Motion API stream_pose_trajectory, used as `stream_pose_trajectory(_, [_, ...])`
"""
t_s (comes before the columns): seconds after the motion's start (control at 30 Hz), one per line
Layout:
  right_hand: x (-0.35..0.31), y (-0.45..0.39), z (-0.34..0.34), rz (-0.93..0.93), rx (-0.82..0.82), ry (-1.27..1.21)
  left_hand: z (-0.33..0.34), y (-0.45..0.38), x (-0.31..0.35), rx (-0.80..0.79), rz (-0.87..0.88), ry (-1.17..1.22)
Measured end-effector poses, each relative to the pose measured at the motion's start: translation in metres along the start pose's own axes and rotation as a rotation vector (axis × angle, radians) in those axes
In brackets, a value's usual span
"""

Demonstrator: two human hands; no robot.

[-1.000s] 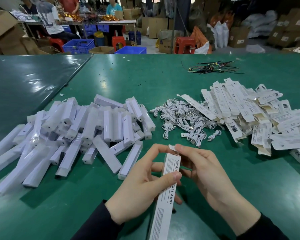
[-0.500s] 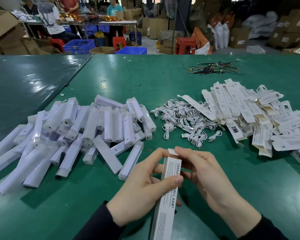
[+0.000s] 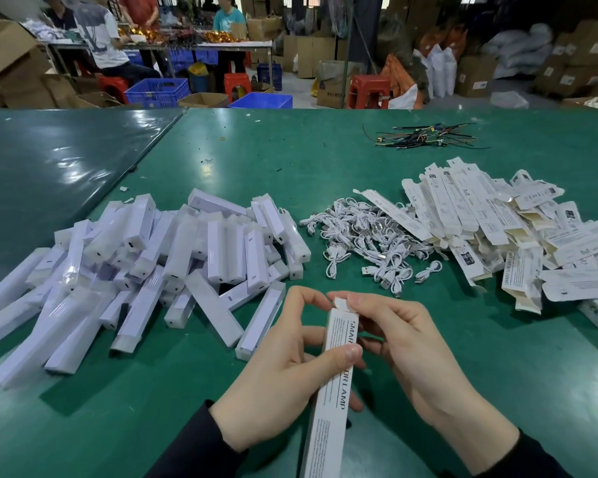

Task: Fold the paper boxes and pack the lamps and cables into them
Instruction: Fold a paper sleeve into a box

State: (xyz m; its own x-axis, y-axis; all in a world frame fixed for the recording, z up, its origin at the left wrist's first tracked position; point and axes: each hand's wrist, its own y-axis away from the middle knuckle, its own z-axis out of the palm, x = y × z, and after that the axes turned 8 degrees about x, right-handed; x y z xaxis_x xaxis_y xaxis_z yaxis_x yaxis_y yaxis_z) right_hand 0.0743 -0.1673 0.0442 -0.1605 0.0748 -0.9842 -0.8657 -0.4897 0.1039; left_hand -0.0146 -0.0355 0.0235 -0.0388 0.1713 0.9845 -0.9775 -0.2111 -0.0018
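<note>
A long white paper box (image 3: pixel 328 401) printed "SMART SENSOR LAMP" stands tilted above the green table, near the front centre. My left hand (image 3: pixel 283 377) grips its middle, thumb across the printed face. My right hand (image 3: pixel 411 353) holds the box's upper end, and fingertips of both hands pinch the small end flap. A heap of white lamps (image 3: pixel 145 270) in clear wrap lies to the left. A tangle of white cables (image 3: pixel 370 243) sits in the middle. Flat unfolded boxes (image 3: pixel 497 229) are piled at the right.
A bundle of dark coloured wires (image 3: pixel 425 138) lies far back on the green table (image 3: pixel 463 357). A second, darker table (image 3: pixel 49 160) adjoins at the left. Beyond are people at a workbench, blue crates (image 3: pixel 157 91), red stools and cardboard cartons.
The box has shifted slightly lower and nearer. The fingertips of both hands have closed in on the end flap at its top.
</note>
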Motion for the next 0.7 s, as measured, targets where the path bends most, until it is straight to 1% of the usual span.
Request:
stream_pose_trajectory(0.3, [0.0035, -0.0001, 0.0012, 0.017, 0.009, 0.011, -0.0030, -0.0020, -0.0017, -0.023, -0.061, 0.037])
stream_pose_trajectory(0.47, [0.0052, 0.0000, 0.0002, -0.020, -0.021, 0.029, -0.0051, -0.0023, -0.0009, -0.033, -0.081, 0.048])
stream_pose_trajectory(0.7, [0.0081, -0.0014, -0.0011, -0.032, -0.007, 0.032, -0.0034, -0.0023, 0.0012, -0.034, -0.085, 0.038])
